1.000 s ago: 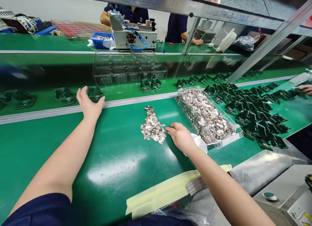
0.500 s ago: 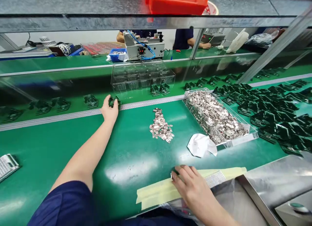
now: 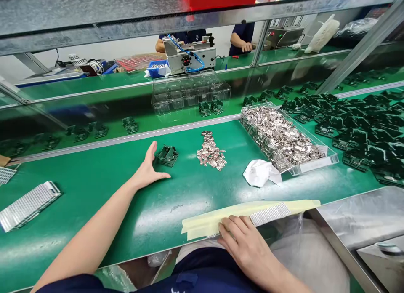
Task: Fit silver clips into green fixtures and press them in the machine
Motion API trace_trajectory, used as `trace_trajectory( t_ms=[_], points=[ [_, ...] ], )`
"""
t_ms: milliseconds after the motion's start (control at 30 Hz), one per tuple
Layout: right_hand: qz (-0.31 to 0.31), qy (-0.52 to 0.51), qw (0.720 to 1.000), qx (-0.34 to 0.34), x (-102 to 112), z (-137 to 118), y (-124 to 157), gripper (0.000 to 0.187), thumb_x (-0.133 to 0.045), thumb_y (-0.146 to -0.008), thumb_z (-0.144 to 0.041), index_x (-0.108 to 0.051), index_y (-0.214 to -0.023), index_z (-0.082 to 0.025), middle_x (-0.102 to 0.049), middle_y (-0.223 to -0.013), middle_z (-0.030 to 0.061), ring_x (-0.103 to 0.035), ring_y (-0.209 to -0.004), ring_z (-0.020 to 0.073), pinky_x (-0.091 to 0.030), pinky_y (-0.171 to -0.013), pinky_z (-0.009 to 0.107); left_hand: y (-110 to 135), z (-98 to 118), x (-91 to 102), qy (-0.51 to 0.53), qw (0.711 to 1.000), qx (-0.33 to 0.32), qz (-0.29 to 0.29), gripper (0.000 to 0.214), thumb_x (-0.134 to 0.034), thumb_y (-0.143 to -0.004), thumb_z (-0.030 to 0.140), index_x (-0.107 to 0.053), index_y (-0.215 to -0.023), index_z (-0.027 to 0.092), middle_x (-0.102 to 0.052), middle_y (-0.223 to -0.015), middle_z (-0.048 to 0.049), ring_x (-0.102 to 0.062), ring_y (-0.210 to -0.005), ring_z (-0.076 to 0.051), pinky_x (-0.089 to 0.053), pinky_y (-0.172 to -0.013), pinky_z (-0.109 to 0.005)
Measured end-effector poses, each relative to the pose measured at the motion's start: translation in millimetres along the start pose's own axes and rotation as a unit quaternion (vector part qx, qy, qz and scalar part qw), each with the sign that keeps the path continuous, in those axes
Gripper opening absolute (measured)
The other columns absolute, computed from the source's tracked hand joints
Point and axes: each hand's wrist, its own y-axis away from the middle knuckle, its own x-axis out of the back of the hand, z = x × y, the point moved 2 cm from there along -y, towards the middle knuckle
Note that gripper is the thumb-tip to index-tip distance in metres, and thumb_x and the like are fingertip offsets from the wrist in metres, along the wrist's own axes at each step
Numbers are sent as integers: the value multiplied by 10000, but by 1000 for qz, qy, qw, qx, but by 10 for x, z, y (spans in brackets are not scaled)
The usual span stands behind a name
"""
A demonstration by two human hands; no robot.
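The left hand (image 3: pixel 148 169) has an open grip with its fingers spread apart, just beside a dark green part (image 3: pixel 167 155) on the worktop (image 3: pixel 195 192), while the right hand (image 3: pixel 248 242) rests on yellow tape (image 3: pixel 202 221) near a silver strip (image 3: pixel 269 214), and I cannot tell if its grip holds anything.

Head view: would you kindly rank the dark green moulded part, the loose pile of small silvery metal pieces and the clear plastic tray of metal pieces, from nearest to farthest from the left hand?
From the left hand:
1. Dark green moulded part, just to its right.
2. Loose pile of silvery metal pieces, further right.
3. Clear plastic tray, farthest right, beyond the pile.
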Motion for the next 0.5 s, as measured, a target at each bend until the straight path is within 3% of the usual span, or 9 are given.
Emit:
trace_trajectory(
  t_ms=[67, 167, 300, 400, 500],
  points=[
    [9, -4, 1000, 16, 15, -12, 16, 316, -331, -980, -70, -643, -1031, -86, -666, -973, 147, -602, -897, 259, -497, -761, 410, -79, -45, 91, -22, 998, -4, -63, 1241, -786, -664, 515, 69, -1533, 286, -64, -1633, -160, -119, -1499, -321, -206, -1188, -515],
    [12, -29, 999, 7, 20, -22, 35, 309, -348, -958, -53, -648, -1022, -90, -667, -906, 141, -615, -840, 246, -517, -727, 392, -219, -40, 122, -37, 992, 45, -110, 1124, -775, -677, 497, -79, -1533, 280, -271, -1580, -174, -263, -1459, -352, -265, -1163, -537],
    [76, -141, 983, -86, 67, 24, 67, 262, -431, -955, -91, -674, -1031, -151, -688, -850, 96, -645, -744, 200, -553, -664, 332, -258, 155, -66, -5, 999, 28, -39, 822, -808, -626, 471, -453, -1326, 226, -520, -1366, -135, -512, -1294, -334, -412, -1094, -492],
    [150, -258, 918, -263, 158, 153, 92, 153, -565, -932, -204, -718, -930, -204, -721, -798, 47, -679, -684, 179, -571, -614, 278, -116, 488, -429, 145, 989, 21, 10, 697, -847, -580, 432, -503, -1143, 207, -581, -1211, -101, -633, -1109, -279, -548, -935, -418],
    [196, -360, 799, -440, 267, 275, 117, 152, -667, -866, -335, -740, -839, -204, -706, -666, 17, -674, -590, 183, -569, -559, 275, 103, 1003, -918, 284, 958, 10, -28, 655, -864, -586, 361, -484, -1099, 220, -625, -1076, -59, -669, -953, -216, -578, -807, -337]
  ],
)
